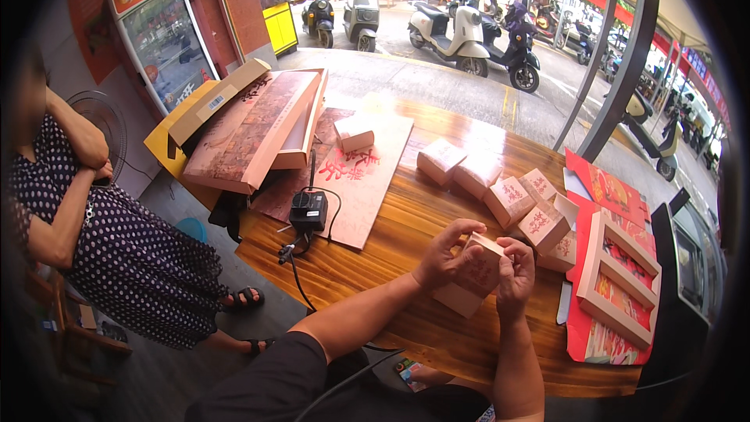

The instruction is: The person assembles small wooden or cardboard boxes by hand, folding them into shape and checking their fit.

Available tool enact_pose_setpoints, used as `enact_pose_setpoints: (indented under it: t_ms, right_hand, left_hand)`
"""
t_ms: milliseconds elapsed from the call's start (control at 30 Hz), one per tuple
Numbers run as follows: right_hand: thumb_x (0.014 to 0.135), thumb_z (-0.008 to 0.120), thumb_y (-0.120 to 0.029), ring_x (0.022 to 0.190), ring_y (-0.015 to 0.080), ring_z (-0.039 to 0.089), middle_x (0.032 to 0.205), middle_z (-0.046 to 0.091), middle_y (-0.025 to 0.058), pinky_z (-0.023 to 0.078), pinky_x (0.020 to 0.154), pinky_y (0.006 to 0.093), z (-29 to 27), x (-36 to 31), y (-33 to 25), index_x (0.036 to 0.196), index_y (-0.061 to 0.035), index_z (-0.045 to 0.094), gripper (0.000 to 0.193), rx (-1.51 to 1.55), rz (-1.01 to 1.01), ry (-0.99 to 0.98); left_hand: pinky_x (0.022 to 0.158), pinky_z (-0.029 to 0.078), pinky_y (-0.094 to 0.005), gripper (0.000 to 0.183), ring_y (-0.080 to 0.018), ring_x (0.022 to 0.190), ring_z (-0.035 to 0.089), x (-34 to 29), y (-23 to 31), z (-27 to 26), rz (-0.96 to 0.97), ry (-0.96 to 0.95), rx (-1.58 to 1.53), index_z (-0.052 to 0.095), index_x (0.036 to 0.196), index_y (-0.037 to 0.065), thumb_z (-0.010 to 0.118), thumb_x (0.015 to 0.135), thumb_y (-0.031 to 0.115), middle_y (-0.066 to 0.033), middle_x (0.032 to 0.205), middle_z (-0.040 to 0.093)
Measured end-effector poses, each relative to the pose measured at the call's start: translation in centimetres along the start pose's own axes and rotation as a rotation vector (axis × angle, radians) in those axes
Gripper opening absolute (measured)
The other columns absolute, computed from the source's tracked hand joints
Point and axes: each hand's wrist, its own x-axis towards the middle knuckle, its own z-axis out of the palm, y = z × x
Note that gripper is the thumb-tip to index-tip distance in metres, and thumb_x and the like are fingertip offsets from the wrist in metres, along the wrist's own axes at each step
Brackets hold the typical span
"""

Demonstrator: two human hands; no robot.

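A small pink cardboard box (473, 275) with red printing is held between my two hands above the near part of the wooden table. My left hand (447, 256) grips its upper left side, thumb and fingers around the top end. At the top right edge my right hand (513, 275) pinches the box with fingers and thumb. The box is tilted, and its lower end points toward me. Just beyond my hands sits a group of several similar pink boxes (509, 201), one of them with a flap standing up (564, 209).
A pink printed board (367, 195) carries one small box (354, 133) and a black device with cables (308, 209). Large cartons (250, 129) lie at the left. Right: a pink cardboard divider frame (617, 281) on red packaging (582, 336). A person in a dotted dress (133, 242) stands left.
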Motion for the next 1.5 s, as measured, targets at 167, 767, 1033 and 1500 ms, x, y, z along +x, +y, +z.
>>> enact_pose_setpoints:
  t_ms: [167,767,1033,1500]
  right_hand:
    - [0.09,0.057,-0.003,0.104,0.0173,0.053,0.12,0.054,0.0115,0.042,0.093,0.028,0.0,0.2,-0.2,0.104,-0.0054,0.054,0.015,-0.107,-0.066,-0.052]
    - [0.092,0.063,-0.01,0.104,0.0226,0.058,0.117,0.06,0.0147,0.048,0.085,0.0316,-0.1,0.3,-0.5,0.103,-0.0047,0.061,0.012,-0.327,-0.19,-0.071]
    - [0.093,0.057,-0.005,0.112,0.0204,0.053,0.124,0.055,0.0127,0.043,0.095,0.0313,-0.6,0.4,-0.4,0.104,-0.005,0.056,0.011,-0.39,-0.199,-0.135]
    - [0.082,0.063,-0.004,0.102,0.027,0.062,0.114,0.061,0.0175,0.049,0.09,0.0363,0.1,0.5,-1.2,0.094,-0.0034,0.058,0.013,-0.367,-0.215,-0.052]
  left_hand:
    - [0.093,0.049,-0.0316,0.038,-0.018,0.113,0.057,-0.1,-0.2,0.2,-0.034,0.01,-0.144,0.051,0.131,0.002,0.06,0.099,0.018,-0.0104,0.126,0.056]
    - [0.097,0.046,-0.0302,0.03,-0.0132,0.11,0.056,0.7,-0.2,-0.6,-0.202,-0.001,-0.281,0.053,0.125,0.004,0.059,0.096,0.012,-0.0063,0.12,0.057]
    - [0.1,0.044,-0.0313,0.029,-0.0155,0.115,0.053,0.6,-0.4,-1.1,-0.136,-0.046,-0.311,0.055,0.121,0.003,0.061,0.094,0.009,-0.0091,0.123,0.055]
    - [0.101,0.045,-0.0319,0.042,-0.0176,0.12,0.052,0.5,-0.8,-1.0,-0.098,-0.074,-0.397,0.051,0.128,0.003,0.071,0.09,0.009,-0.0106,0.129,0.051]
